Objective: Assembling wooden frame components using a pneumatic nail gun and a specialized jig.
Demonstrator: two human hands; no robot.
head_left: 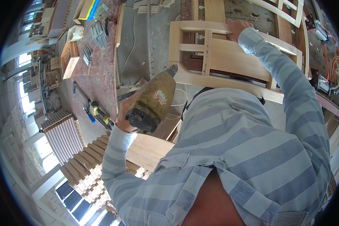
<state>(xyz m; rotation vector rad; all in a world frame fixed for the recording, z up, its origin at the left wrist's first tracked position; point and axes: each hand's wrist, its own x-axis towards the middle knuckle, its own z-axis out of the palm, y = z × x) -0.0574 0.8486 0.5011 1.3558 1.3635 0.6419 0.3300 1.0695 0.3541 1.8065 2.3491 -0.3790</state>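
Note:
My left hand (125,113) is wrapped round the grip of a worn yellow nail gun (156,96) with a black rear end. Its narrow nose points up and right, at the left corner of a pale wooden frame (192,78); whether it touches the wood I cannot tell. My right hand (240,28) is closed over the frame's curved upper rail (203,25), its fingertips partly hidden behind the wood. Short slats and a wide panel (239,58) fill the frame, which lies close in front of my body.
On the left, a reddish worktable (98,77) carries grey nail strips (98,35), a wooden box (69,56) and a yellow-black tool (100,115). Stacked wooden parts (88,162) stand lower left. Red hoses (327,56) hang at the right. A cable (131,49) lies on the floor.

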